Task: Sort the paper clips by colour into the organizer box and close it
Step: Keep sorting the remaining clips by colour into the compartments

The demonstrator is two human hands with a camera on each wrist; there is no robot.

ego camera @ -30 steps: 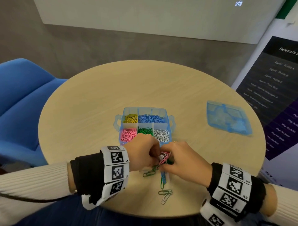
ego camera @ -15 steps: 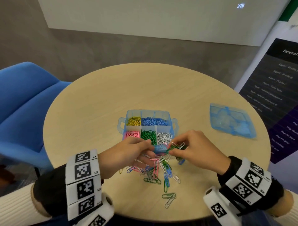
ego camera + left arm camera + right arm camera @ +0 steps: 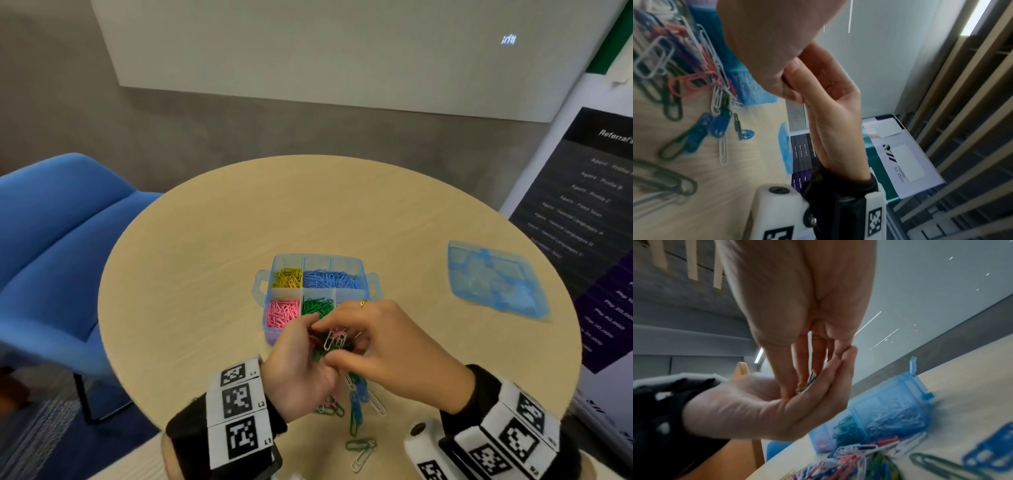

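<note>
The blue organizer box [image 3: 317,260] stands open on the round table, with yellow [image 3: 287,277], blue [image 3: 329,279], pink [image 3: 282,313] and green clips [image 3: 317,306] in separate compartments. My right hand hides its near right compartment. My left hand [image 3: 298,366] lies palm up just in front of the box and carries a mixed bunch of paper clips [image 3: 334,339]. My right hand [image 3: 394,353] reaches into that palm from above. Its thumb and fingers [image 3: 789,369] pinch clips [image 3: 809,382] in the bunch. Loose mixed clips [image 3: 356,401] lie on the table under both hands.
The box's blue lid [image 3: 496,281] lies flat at the table's right side. A blue chair [image 3: 61,246] stands to the left and a dark banner [image 3: 599,222] to the right. Two stray clips [image 3: 361,448] lie near the table's front edge [image 3: 239,442].
My left hand has turned palm up with a bunch of clips in it. My right hand has come over it and now picks in the palm instead of at the pile.
</note>
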